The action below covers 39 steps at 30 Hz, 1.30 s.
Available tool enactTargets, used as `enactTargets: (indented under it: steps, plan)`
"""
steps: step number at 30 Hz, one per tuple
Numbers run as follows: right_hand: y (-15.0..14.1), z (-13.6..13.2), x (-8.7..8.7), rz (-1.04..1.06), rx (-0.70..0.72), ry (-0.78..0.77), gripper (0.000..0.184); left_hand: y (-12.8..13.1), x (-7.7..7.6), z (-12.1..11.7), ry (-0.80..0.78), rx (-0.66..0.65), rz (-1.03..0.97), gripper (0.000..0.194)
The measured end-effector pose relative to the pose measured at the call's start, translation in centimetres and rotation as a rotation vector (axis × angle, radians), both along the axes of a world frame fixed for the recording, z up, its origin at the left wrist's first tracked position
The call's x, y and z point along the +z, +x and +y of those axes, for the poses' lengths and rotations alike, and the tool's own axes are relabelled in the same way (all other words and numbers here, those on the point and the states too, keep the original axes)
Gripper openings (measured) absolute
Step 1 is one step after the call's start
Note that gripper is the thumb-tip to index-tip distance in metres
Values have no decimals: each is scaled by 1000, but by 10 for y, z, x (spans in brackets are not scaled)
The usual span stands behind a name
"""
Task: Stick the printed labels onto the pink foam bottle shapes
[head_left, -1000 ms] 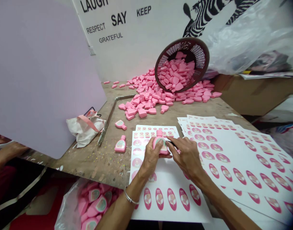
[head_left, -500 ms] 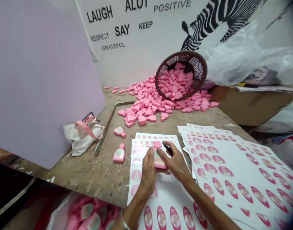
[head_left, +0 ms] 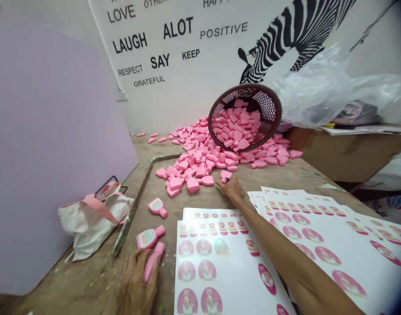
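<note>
Head-worn camera, facing forward and down, close above a scarred brown wooden workbench [head_left: 72,286]; heap of pink foam bottle-shaped pieces [head_left: 200,166] at twelve o'clock

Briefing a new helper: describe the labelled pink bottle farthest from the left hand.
Start at the metal bar on the wooden bench. Right of it lie two labelled pink bottles; yours is the farther, away from the left hand, which sits by the other.
</note>
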State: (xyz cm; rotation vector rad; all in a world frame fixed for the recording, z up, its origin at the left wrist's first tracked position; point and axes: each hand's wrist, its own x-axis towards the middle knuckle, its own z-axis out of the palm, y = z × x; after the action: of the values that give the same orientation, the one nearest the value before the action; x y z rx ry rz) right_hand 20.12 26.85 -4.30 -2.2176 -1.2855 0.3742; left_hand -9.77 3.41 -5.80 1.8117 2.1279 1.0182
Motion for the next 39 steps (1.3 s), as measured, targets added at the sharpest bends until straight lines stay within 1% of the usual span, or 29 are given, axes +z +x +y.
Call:
enactTargets:
  steps: [2, 4, 5, 7, 8, 10, 11, 12, 13, 14, 15, 16, 17, 18, 20, 23, 25, 28, 33, 39]
  plan:
    - [-3, 7, -1, -6, -22, -23, 48, -7, -2, 4, 174, -1, 165, 37]
    - [2, 6, 4, -17, -5, -36, 36, -6, 3, 7, 274, -38, 240, 34]
    - [7, 2, 9, -25, 26, -33, 35, -3, 8, 8, 303, -73, 244, 32]
    - [18, -15, 22, -42, 139, -15, 38, 10, 20, 11, 342, -153, 212, 29]
    - [24, -28, 30, -45, 225, -7, 37, 20, 28, 12, 358, -192, 183, 29]
    - [33, -63, 45, -27, 427, -19, 32, 43, 41, 15, 366, -290, 115, 33]
    - [36, -84, 52, 3, 539, -48, 30, 56, 48, 16, 339, -358, 84, 39]
    - [37, -107, 58, 36, 634, -78, 30, 69, 53, 16, 277, -441, 46, 46]
    - [37, -129, 63, 92, 765, -111, 30, 81, 57, 14, 189, -541, -10, 51]
    - [36, -149, 65, 200, 961, -140, 28, 92, 60, 12, 77, -648, -84, 51]
    - [35, -168, 66, 282, 1070, -159, 29, 101, 61, 8, -51, -743, -176, 47]
    - [33, -183, 64, 358, 1128, -177, 30, 109, 61, 4, -169, -808, -273, 39]
    - [32, -194, 59, 413, 1146, -178, 32, 115, 58, 0, -265, -833, -365, 32]
    - [31, -202, 53, 433, 1112, -158, 33, 120, 54, -5, -333, -813, -451, 27]
    - [28, -207, 37, 370, 981, -53, 34, 124, 43, -11, -405, -674, -626, 25]
    - [24, -201, 13, 55, 734, 164, 30, 128, 29, -10, -440, -416, -886, 32]
    - [19, -195, 1, -108, 641, 236, 24, 131, 23, -2, -385, -323, -983, 37]
    - [12, -188, -10, -194, 647, 281, 17, 138, 20, 11, -289, -319, -1034, 40]
    - [8, -185, -20, -291, 695, 326, 18, 145, 14, 21, -295, -345, -1038, 44]
    - [13, -183, -24, -282, 738, 332, 15, 142, 10, 21, -300, -385, -980, 45]
